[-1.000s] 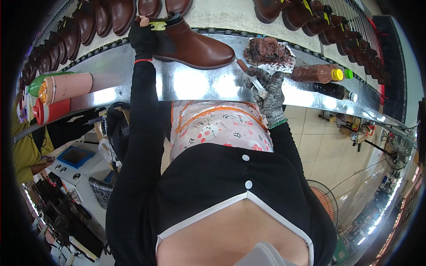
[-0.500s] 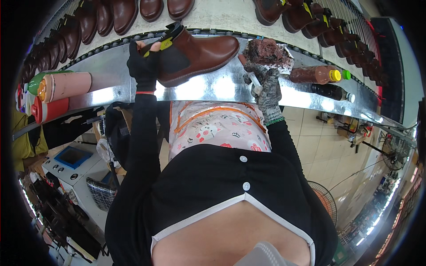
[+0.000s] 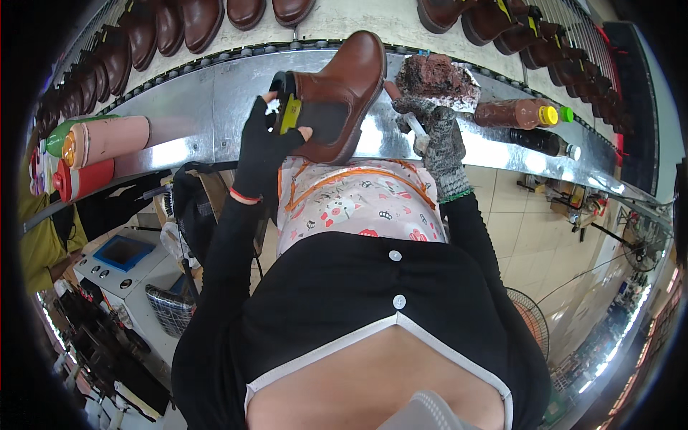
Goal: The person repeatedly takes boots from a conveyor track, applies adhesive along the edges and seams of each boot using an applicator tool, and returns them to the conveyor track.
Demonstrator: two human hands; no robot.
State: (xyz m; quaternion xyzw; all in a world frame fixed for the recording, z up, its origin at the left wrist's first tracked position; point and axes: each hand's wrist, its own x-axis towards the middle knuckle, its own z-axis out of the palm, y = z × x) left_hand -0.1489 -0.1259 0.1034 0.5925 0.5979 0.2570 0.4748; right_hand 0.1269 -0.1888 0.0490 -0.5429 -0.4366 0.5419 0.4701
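Brown leather boot (image 3: 337,93) is tilting above the metal bench (image 3: 179,107) as your left hand (image 3: 261,147) is gripping its heel, while your gloved right hand (image 3: 437,132), just beside the boot's sole, is clutching a brush (image 3: 408,115).

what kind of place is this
Most likely a shoe factory finishing line. Rows of brown boots sit along a metal conveyor bench, the left hand holds a brown ankle boot, and the gloved right hand holds a brush beside bottles of brown liquid.
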